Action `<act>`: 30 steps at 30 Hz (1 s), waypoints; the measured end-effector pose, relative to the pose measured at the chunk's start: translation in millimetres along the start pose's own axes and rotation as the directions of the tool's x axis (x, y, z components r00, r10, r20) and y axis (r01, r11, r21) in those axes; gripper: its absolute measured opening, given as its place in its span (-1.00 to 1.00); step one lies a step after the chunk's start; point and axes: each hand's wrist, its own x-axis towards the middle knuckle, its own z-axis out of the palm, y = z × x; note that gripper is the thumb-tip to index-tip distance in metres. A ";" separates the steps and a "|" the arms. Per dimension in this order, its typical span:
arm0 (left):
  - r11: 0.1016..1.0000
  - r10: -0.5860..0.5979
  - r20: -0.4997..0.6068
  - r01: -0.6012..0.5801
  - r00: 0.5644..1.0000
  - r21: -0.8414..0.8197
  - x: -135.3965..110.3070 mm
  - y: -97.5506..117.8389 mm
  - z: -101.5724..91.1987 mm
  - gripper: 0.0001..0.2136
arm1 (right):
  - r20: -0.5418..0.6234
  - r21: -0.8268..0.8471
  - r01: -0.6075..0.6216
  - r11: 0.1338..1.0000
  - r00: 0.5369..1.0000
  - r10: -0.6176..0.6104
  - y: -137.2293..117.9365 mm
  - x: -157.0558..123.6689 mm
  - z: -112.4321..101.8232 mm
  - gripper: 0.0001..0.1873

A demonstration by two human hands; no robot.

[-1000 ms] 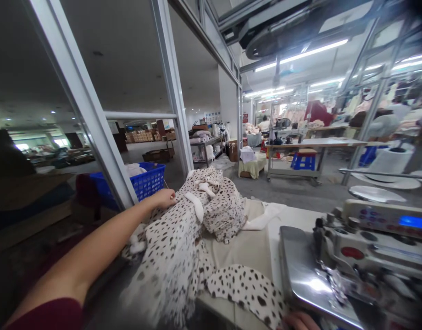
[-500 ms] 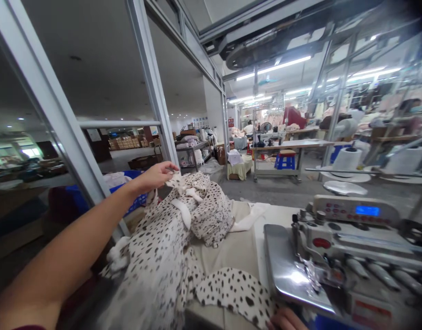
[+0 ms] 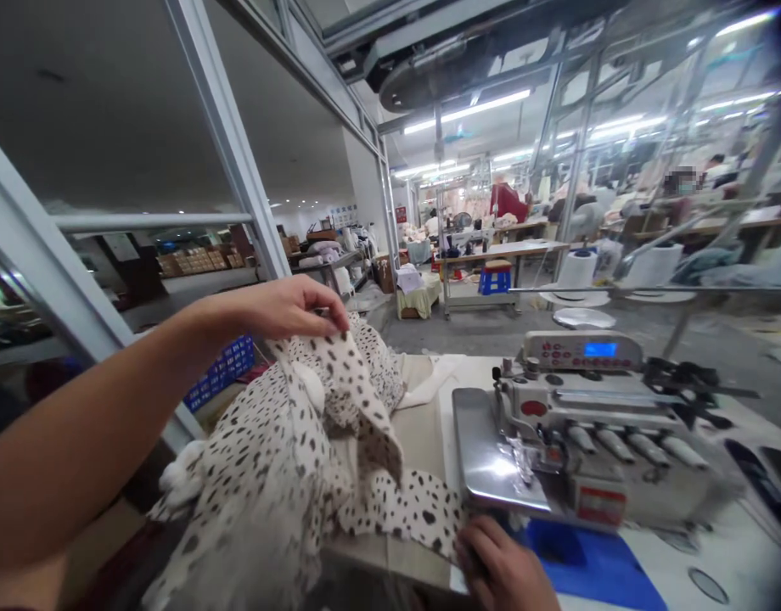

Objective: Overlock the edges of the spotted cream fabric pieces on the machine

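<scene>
**Item 1:** blue plastic crate (image 3: pixel 218 373), low at left, beyond the aluminium partition frame (image 3: pixel 221 144).

**Item 2:** left hand (image 3: pixel 276 307), raised, thumb and fingers pinched on a top edge of the spotted cream fabric (image 3: pixel 256 475).

**Item 3:** the fabric itself, heaped on the work table (image 3: pixel 473 373) left of the machine, with a fold lifted and a lower part hanging past the table's near edge. Its overhanging weight could drag the heap down, and a loosened pinch could drop the fold.

**Item 4:** right hand (image 3: pixel 502 568), at the bottom edge, fingers (image 3: pixel 483 543) curled beside the fabric's lower edge. Whether they grip cloth cannot be told.

**Item 5:** overlock sewing machine (image 3: pixel 587 433), with a polished steel bed (image 3: pixel 486 450) just beside that hand. Cloth pushed in bunched could feed unevenly, and fingers straying onto the bed risk the needle area.

**Item 6:** blue mat (image 3: pixel 587 564), under the machine's front edge.
</scene>
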 end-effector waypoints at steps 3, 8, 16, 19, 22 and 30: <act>0.987 -0.074 0.097 0.059 0.992 0.147 0.0 -42.9 4.1 -0.81 | 0.052 -0.015 -0.026 1.000 0.998 0.027 -2.9 0.1 -4.7 -0.67; 0.910 -0.259 0.142 0.192 0.955 0.367 -2.4 -121.9 29.6 -0.82 | 0.093 -0.030 -0.019 0.999 0.995 0.022 -7.0 1.8 -12.2 -0.65; 0.923 -0.042 0.158 -0.023 0.987 0.384 13.2 -104.9 160.8 -0.75 | 0.136 -0.059 0.166 0.984 0.978 -0.157 -14.1 4.7 -17.9 -0.66; 0.929 0.031 0.316 -0.144 0.948 0.341 28.1 -87.9 221.4 -0.76 | 0.147 -0.133 0.161 0.978 0.979 -0.142 -15.0 7.5 -20.6 -0.82; 0.913 0.077 0.441 -0.240 0.894 0.328 45.7 -79.1 267.7 -0.73 | 0.193 -0.241 0.101 0.965 0.980 -0.054 -21.6 13.0 -25.7 -0.94; 0.900 0.098 0.569 -0.316 0.817 0.299 73.1 -74.9 300.8 -0.85 | 0.315 -0.173 0.332 0.927 0.911 -0.267 -110.0 49.8 11.2 -0.87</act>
